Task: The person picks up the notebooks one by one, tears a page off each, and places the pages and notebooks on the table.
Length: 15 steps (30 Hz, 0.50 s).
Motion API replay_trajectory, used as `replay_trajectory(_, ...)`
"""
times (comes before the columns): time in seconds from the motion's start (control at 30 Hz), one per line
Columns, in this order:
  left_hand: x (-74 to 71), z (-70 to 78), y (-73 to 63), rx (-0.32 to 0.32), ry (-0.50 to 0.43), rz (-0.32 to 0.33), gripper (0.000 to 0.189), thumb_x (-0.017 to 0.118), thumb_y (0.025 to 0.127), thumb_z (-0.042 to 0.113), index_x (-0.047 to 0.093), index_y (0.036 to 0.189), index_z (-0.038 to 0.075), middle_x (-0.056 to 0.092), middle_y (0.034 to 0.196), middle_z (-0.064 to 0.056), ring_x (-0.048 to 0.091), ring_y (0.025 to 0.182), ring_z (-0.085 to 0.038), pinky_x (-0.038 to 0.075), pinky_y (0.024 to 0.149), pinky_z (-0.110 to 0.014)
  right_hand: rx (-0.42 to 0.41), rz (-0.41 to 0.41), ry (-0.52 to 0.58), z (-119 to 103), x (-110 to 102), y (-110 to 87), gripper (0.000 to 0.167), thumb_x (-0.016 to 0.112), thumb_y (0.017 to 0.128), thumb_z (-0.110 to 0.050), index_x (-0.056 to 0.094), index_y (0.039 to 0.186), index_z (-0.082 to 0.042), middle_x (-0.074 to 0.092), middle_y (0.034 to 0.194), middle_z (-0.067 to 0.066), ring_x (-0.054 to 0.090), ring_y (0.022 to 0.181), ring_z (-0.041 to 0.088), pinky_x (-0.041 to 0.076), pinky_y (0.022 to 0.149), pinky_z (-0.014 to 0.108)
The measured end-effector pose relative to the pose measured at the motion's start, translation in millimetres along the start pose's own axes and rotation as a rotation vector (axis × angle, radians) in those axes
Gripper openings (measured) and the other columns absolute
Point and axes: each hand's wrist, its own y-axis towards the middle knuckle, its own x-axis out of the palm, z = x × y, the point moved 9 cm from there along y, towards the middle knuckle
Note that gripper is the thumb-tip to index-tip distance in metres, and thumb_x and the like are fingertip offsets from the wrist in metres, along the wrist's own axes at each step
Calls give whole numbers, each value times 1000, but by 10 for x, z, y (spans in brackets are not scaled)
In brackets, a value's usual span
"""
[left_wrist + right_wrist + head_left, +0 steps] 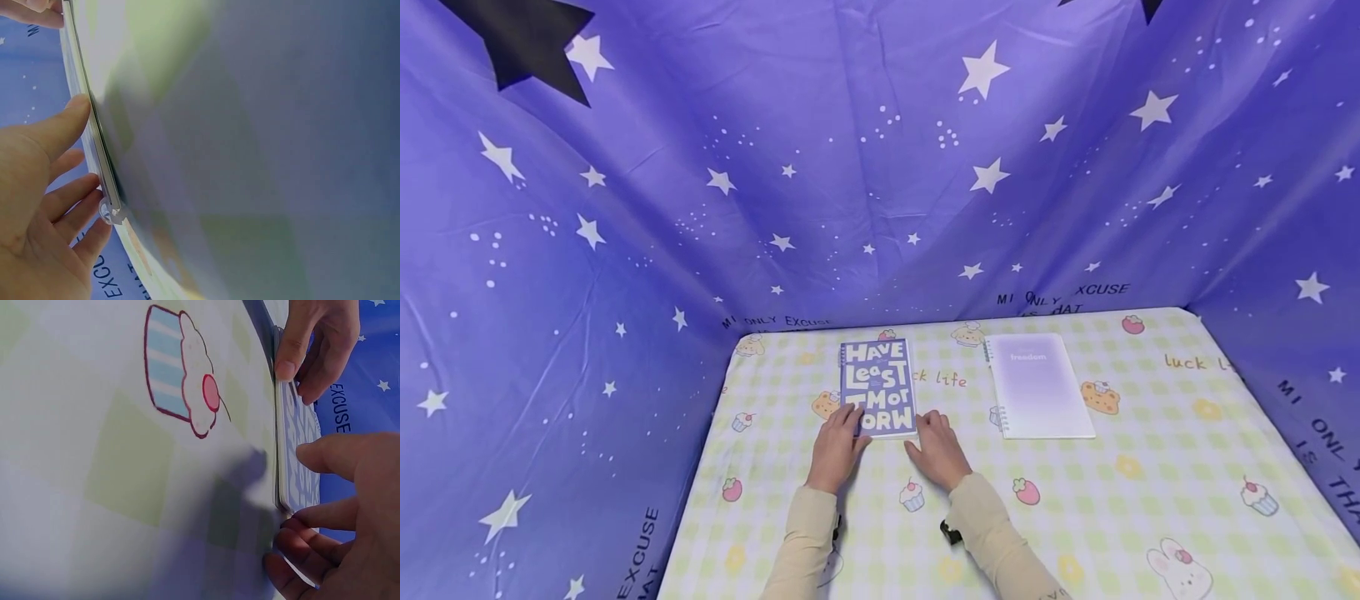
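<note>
The purple book [878,385] lies left of the pale notebook [1042,392], which only the head view shows. The left hand [836,448] and right hand [943,450] touch the book, fingers loose and apart.

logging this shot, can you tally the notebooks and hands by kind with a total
Notebooks: 2, the blue-purple notebook with big white letters and the pale lilac notebook
Hands: 2, the left hand and the right hand
Total: 4
</note>
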Motion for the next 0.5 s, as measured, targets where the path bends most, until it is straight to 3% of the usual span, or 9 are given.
replay_trajectory(0.13, -3, -6, 3, -6, -2, 6, 56, 77, 85, 28, 61, 133, 3, 59, 136, -17, 53, 129, -32, 45, 108, -45, 27, 5, 74, 17, -9, 1, 44, 70, 90, -19, 61, 126, 6, 53, 105, 13, 47, 98, 27, 47, 88, 45)
replay_trajectory(0.27, -7, -12, -2, -10, -15, 11, 56, 78, 85, 28, 61, 132, 3, 59, 136, -17, 53, 129, -32, 45, 107, -45, 108, -13, 209, 80, 13, 12, 47, 67, 92, -18, 58, 130, 8, 53, 108, 15, 49, 104, 29, 48, 96, 47)
replay_trajectory(0.4, 0, -25, -6, -18, -29, 8, 56, 78, 85, 28, 61, 133, 4, 58, 137, -17, 52, 130, -32, 45, 107, -45, 157, -4, 329, 124, 30, 32, 46, 65, 93, -12, 56, 130, 12, 54, 105, 16, 52, 98, 26, 51, 91, 45)
replay_trajectory(0.5, 7, -31, -6, -25, -39, 9, 56, 78, 85, 27, 61, 132, 3, 58, 136, -17, 52, 130, -32, 45, 107, -46, 167, 31, 355, 136, 8, 37, 43, 66, 90, -7, 58, 127, 14, 55, 101, 17, 53, 92, 25, 51, 84, 42)
